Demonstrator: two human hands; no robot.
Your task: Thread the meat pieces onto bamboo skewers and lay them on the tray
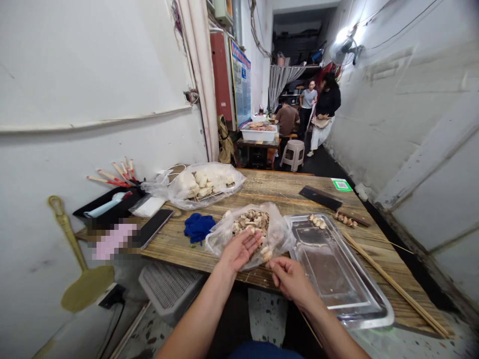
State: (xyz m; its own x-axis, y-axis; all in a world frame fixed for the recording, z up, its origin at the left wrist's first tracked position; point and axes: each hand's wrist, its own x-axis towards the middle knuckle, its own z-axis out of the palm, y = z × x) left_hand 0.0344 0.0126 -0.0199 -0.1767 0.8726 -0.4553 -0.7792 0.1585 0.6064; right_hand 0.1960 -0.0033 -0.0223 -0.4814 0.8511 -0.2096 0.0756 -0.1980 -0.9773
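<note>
A clear plastic bag (215,242) of sliced mushrooms (254,219) lies in front of me, its mouth spread wide. My left hand (241,249) is palm up over the bag's near side, fingers stretched out beside the slices. Whether a small piece rests against its fingertips is hard to make out. Closed in a pinch, my right hand (290,279) grips a thin bamboo skewer (310,329) whose lower end trails below the hand. Pale mushroom pieces (266,253) sit at its upper end, between my two hands.
A metal tray (329,267) at right bears a loaded skewer (317,222). Bare bamboo skewers (396,286) lie beside it. Behind are a cleaver (320,198), another bag of white chunks (204,187) and a blue cloth (198,227). A phone (155,228) lies left. People stand farther back.
</note>
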